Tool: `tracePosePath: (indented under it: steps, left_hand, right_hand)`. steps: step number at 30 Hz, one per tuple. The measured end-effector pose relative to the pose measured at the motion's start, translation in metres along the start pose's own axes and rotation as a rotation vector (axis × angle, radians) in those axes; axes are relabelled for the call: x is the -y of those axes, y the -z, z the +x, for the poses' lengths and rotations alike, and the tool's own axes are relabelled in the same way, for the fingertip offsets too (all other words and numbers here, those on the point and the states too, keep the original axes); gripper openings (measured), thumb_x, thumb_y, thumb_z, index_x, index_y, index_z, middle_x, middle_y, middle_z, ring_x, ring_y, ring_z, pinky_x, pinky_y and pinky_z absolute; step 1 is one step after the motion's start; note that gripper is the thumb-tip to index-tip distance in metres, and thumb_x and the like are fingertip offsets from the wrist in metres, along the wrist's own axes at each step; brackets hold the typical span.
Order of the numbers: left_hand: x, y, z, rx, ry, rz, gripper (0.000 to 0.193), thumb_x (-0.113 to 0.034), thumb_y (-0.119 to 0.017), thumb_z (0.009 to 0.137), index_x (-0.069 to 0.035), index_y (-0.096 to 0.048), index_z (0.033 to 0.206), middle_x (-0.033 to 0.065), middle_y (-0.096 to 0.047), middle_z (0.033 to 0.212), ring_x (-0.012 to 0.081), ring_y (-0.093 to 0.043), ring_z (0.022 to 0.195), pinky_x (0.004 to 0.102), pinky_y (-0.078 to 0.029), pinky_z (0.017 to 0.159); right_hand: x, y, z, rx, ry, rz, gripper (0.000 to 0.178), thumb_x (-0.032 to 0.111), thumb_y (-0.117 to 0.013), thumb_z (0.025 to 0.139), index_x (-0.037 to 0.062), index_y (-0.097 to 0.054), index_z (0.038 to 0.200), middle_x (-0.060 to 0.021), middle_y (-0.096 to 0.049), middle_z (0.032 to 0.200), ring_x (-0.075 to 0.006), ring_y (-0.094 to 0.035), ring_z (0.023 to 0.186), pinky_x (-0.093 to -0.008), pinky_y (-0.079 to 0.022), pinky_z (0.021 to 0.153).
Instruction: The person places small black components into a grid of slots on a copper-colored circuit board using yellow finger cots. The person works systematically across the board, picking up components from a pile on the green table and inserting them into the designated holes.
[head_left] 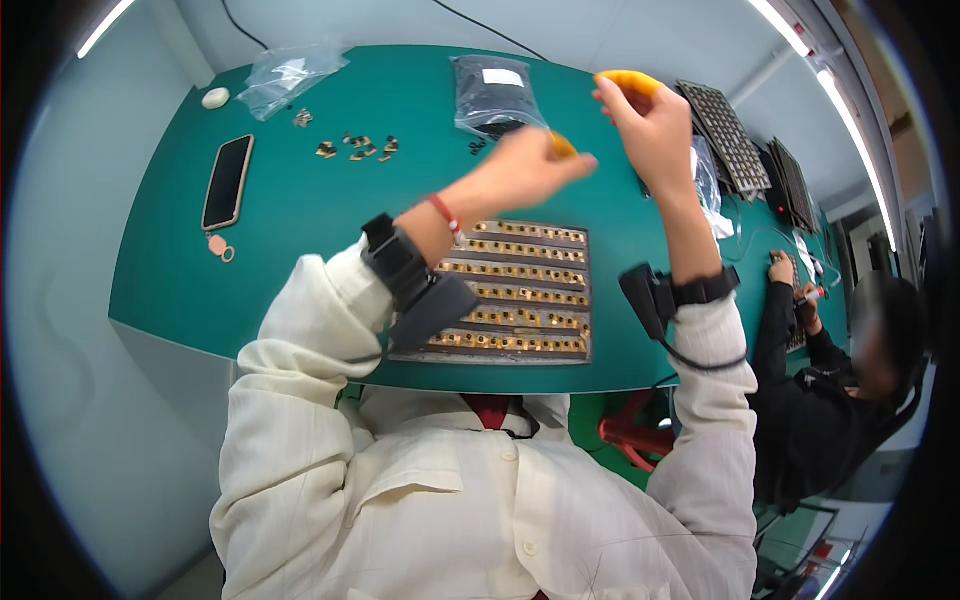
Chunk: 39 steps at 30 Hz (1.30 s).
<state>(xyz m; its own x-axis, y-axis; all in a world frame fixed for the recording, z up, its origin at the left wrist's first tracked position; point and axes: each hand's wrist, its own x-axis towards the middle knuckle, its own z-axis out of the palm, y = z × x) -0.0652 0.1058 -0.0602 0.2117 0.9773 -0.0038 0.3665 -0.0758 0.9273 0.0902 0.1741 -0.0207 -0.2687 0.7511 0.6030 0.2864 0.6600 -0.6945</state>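
Observation:
My left hand (525, 168) is blurred over the table, above the far edge of a tray (588, 300), and a yellow patch shows at its fingers. What it holds, if anything, is hidden. Farther right and higher, my right hand (655, 130) has its fingers curled together, with a yellow arc along them that looks like finger covers; whatever is between the tips I cannot make out. Rows of small gold pieces with black parts (530, 295) fill the dark tray in front of me. Just beyond my left hand lies a clear bag of black parts (495, 92).
Loose black-and-gold pieces (362, 148) are scattered left of the bag. At the left lie a phone (228, 182), a clear plastic bag (285, 78) and a round white object (215, 98). Stacked grid trays (725, 130) stand at right, near a co-worker (830, 390).

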Motion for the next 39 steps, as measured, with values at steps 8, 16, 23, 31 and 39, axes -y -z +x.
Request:
tracePosePath:
  steps: [8, 16, 23, 31, 39]
  left_hand:
    - [0.004, 0.063, 0.032, -0.920, -0.496, 0.964, 0.046, -0.019, -0.067, 0.084, -0.001, -0.059, 0.126, 0.0348, -0.037, 0.139, 0.0472, -0.045, 0.125, 0.0489, -0.042, 0.102]
    - [-0.015, 0.052, 0.032, -0.989, -0.477, 1.045, 0.043, -0.012, -0.056, 0.083, 0.004, -0.055, 0.123, 0.0351, -0.027, 0.149, 0.0470, -0.027, 0.140, 0.0602, -0.027, 0.111]
    - [-0.017, 0.042, 0.031, -0.913, -0.363, 1.130, 0.044, -0.013, -0.057, 0.085, 0.005, -0.054, 0.125, 0.0354, -0.024, 0.151, 0.0473, -0.021, 0.143, 0.0646, -0.025, 0.110]
    - [-0.027, 0.048, 0.035, -0.799, -0.299, 0.311, 0.045, -0.019, -0.068, 0.084, -0.001, -0.060, 0.125, 0.0240, -0.052, 0.127, 0.0315, -0.052, 0.120, 0.0427, -0.046, 0.099]
    - [-0.025, 0.053, 0.030, -0.753, -0.220, -0.072, 0.040, -0.014, -0.070, 0.081, 0.005, -0.061, 0.115, 0.0179, -0.059, 0.114, 0.0229, -0.053, 0.116, 0.0342, -0.046, 0.096]
  right_hand:
    - [0.064, -0.055, -0.082, 0.594, -0.166, 0.231, 0.061, 0.043, -0.075, 0.084, -0.0102, -0.064, 0.111, -0.0137, -0.069, 0.086, -0.0148, -0.063, 0.074, -0.0291, -0.050, 0.067]
    - [0.078, -0.073, -0.092, 0.678, -0.605, 0.604, 0.069, 0.041, -0.077, 0.083, -0.0115, -0.056, 0.123, -0.0100, -0.067, 0.095, -0.0124, -0.062, 0.083, -0.0271, -0.050, 0.075]
    - [0.073, -0.078, -0.106, 0.589, -0.755, 0.920, 0.055, 0.027, -0.082, 0.080, -0.0094, -0.060, 0.116, -0.0098, -0.067, 0.102, -0.0127, -0.063, 0.090, -0.0267, -0.051, 0.081]
    - [0.070, -0.072, -0.102, 0.663, -0.660, 0.938, 0.048, 0.024, -0.083, 0.079, -0.0081, -0.064, 0.110, -0.0079, -0.068, 0.099, -0.0121, -0.063, 0.087, -0.0261, -0.051, 0.078]
    - [0.075, -0.066, -0.092, 0.736, -0.718, 0.805, 0.048, 0.021, -0.084, 0.078, -0.0084, -0.063, 0.109, -0.0098, -0.067, 0.100, -0.0121, -0.064, 0.087, -0.0271, -0.053, 0.078]
